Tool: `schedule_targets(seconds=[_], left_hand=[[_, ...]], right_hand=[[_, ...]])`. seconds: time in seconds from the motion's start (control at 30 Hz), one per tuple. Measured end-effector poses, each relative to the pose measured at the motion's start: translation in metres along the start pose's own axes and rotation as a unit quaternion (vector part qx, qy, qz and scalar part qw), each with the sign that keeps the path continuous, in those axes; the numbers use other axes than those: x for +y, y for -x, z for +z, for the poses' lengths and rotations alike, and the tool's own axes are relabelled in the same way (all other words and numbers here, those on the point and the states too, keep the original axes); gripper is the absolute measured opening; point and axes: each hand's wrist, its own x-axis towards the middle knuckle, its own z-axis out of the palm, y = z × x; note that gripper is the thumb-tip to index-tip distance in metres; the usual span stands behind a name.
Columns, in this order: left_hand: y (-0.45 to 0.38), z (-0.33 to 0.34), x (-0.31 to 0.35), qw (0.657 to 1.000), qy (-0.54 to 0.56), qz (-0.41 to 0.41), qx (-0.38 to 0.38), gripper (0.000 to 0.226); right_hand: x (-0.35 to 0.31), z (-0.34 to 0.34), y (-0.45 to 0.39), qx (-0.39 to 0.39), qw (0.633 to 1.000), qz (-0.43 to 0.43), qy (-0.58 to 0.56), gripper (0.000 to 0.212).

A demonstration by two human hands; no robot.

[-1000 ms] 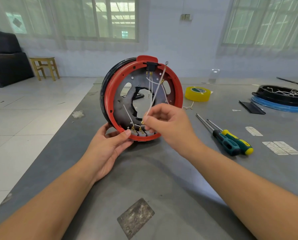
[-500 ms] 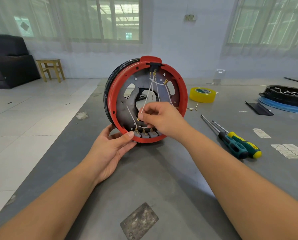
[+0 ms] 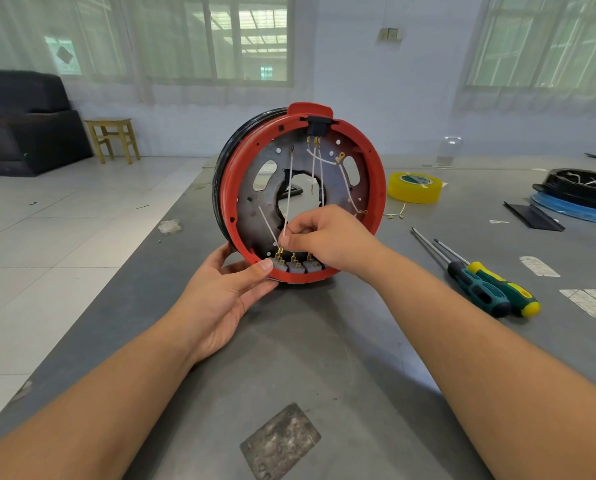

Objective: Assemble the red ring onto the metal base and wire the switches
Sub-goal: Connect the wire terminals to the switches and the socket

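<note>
Red plastic ring (image 3: 376,188) sits round the grey metal base (image 3: 255,216), a perforated disc standing on edge on my dull grey counter (image 3: 324,358). My left hand (image 3: 220,299) grips the lower rim; my right hand (image 3: 327,237) pinches one thin white wire (image 3: 288,202) above three small grey switches (image 3: 296,266) with brass terminals. Two rubber-handled screwdrivers (image 3: 487,289) and one yellow tape roll (image 3: 414,187) lie to the right.
</note>
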Motion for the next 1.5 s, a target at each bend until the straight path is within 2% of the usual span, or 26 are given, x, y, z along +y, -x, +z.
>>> schedule_targets(seconds=[0.17, 0.27, 0.63, 1.1, 1.5], left_hand=[[-0.0001, -0.0008, 0.0002, 1.000, 0.005, -0.001, 0.002, 0.063], [0.0001, -0.0008, 0.0005, 1.000, 0.004, -0.002, 0.004, 0.062], [-0.0013, -0.0019, -0.0004, 1.000, 0.006, -0.002, 0.007, 0.069], [0.0002, 0.0001, -0.0001, 1.000, 0.006, 0.001, 0.006, 0.065], [-0.0003, -0.0010, -0.0002, 1.000, 0.010, -0.004, 0.001, 0.060]], right_hand=[[-0.0007, 0.0018, 0.0020, 0.004, 1.000, -0.006, 0.006, 0.013], [0.0019, 0.0051, 0.0028, 0.012, 0.999, -0.024, 0.029, 0.024], [0.0038, 0.0051, 0.0041, 0.008, 0.999, -0.022, 0.022, 0.025], [0.0043, 0.0045, 0.0028, -0.005, 0.999, -0.022, 0.046, 0.013], [-0.0003, 0.0047, 0.0066, 0.018, 0.990, -0.083, 0.111, 0.012]])
